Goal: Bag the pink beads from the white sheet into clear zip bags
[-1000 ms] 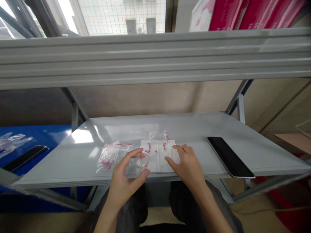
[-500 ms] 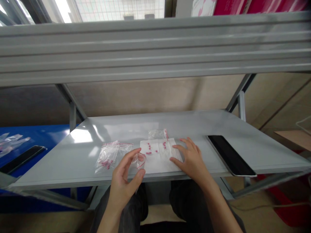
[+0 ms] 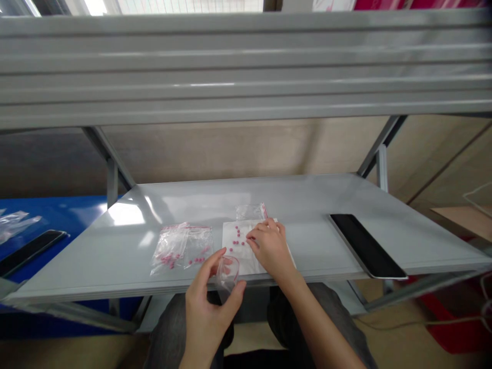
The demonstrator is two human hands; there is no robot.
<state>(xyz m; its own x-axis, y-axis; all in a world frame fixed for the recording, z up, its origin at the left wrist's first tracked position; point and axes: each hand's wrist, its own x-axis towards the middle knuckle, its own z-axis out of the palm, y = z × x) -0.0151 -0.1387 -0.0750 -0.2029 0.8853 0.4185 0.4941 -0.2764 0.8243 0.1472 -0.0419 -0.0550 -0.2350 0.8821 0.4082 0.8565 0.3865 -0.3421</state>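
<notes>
My left hand (image 3: 213,297) is closed on a small clear zip bag (image 3: 227,274), its mouth spread wide just off the front edge of the shelf. My right hand (image 3: 271,248) reaches over a white paper sheet (image 3: 249,265), thumb and fingertips pinched together; what lies between them is too small to make out. Small pink bead-like pieces (image 3: 236,242) are scattered on the sheet, left of those fingertips. Left of the sheet, zip bags (image 3: 165,253) with pink pieces inside lie overlapping. Behind the sheet lies a flat clear zip bag (image 3: 248,211) with a red-striped edge.
A dark tablet (image 3: 365,245) lies on the grey shelf (image 3: 307,197) at right. At far left, a phone (image 3: 33,251) and clear plastic bags (image 3: 15,225) rest on a blue surface. A grey beam (image 3: 246,72) crosses above, in front of the wall.
My right hand has moved left over the sheet, and its spread fingers have pinched together. My left hand has come nearer and slightly right with the bag. More of the bags at left now shows.
</notes>
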